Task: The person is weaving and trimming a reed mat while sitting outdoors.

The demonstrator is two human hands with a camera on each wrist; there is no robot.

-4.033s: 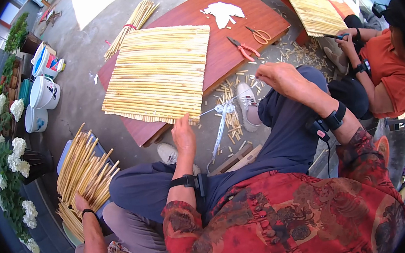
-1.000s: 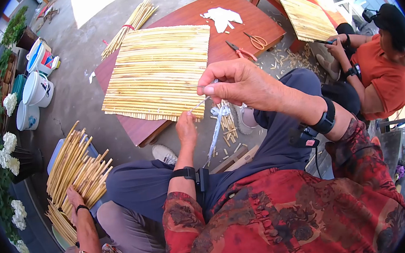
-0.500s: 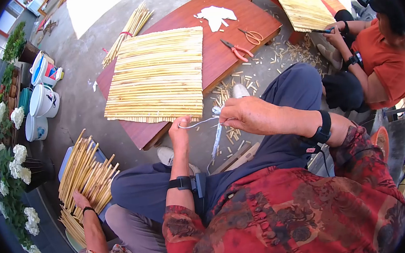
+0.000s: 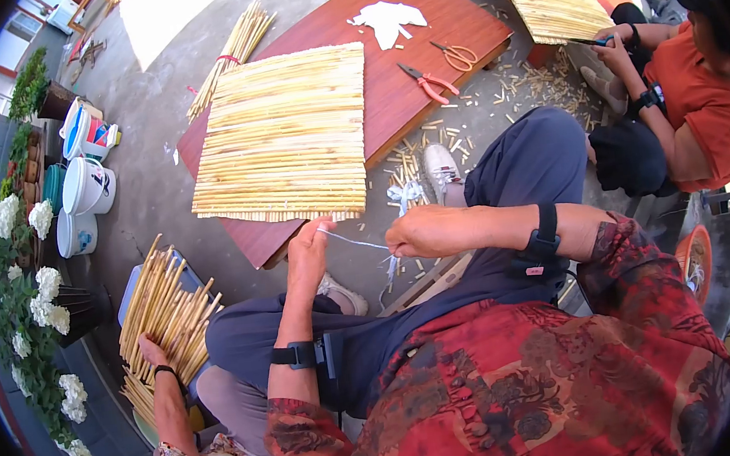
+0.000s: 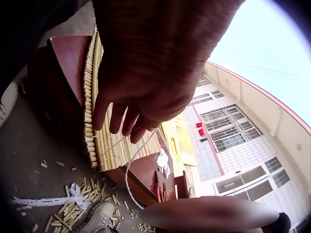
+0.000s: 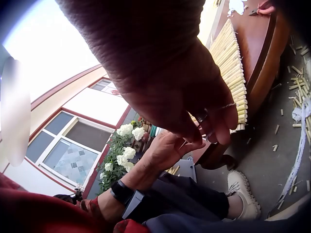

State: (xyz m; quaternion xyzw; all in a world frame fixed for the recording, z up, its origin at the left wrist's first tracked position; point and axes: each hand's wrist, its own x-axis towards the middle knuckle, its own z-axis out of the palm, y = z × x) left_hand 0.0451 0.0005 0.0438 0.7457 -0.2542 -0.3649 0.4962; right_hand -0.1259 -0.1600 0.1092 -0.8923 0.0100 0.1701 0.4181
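In the head view, the left hand (image 4: 306, 256) pinches a white string (image 4: 353, 240) just below the near edge of a reed mat (image 4: 281, 135). The right hand (image 4: 431, 232) holds the string's other end, with its fingers bent together. Between the two hands the string sags slightly. The left wrist view shows the left hand (image 5: 146, 92) beside the reed ends, string (image 5: 127, 177) curving down from its fingertips. In the right wrist view the hands nearly overlap, a thin strand at the right hand (image 6: 194, 97); whether a needle is held I cannot tell.
The mat lies on a red-brown table (image 4: 420, 73) with pliers (image 4: 428, 81), scissors (image 4: 456, 56) and white scraps (image 4: 389, 22). Cut reed pieces litter the floor. One person handles reeds (image 4: 167, 317) at left; another, in orange (image 4: 705, 107), works at right.
Since half a second ago, the left hand has shifted left and toward the body, and the right hand slightly toward the body. A second ago the right hand was raised over the mat's corner.
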